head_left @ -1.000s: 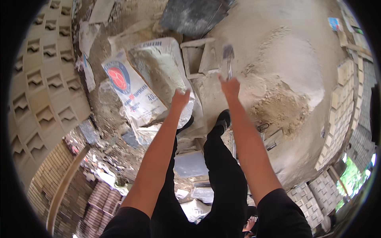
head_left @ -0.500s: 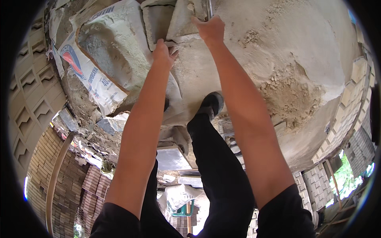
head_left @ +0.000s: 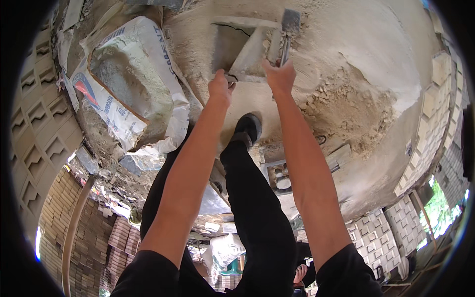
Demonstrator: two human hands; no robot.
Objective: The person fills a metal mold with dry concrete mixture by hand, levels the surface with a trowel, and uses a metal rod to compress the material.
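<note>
the open rectangular box (head_left: 252,23) is on the dusty floor (head_left: 252,101) in front of you, with a pale slanted piece (head_left: 250,51) inside it. your left hand (head_left: 221,89) is at its near left corner, its grip narrow, the fingers curled onto the edge. your right hand (head_left: 280,77) is at the near right side, its grip closed around the handle of a trowel (head_left: 291,22); the blade points away from you, just beside the far right corner. you cannot tell whether that hand also presses on the box.

to the left of the box, a torn-open sack (head_left: 175,116) holds pale grey powder (head_left: 118,74). to the right, a heap of crumbly sand (head_left: 354,114) spreads over the floor. your dark shoe (head_left: 250,127) stands just behind your hands, between your forearms. near your right forearm is a tray (head_left: 269,173) with pale round things (head_left: 282,182) in it. farther out, patterned blocks (head_left: 58,101) are stacked at the left, and at the lower edge another person's hand (head_left: 300,273) shows.
</note>
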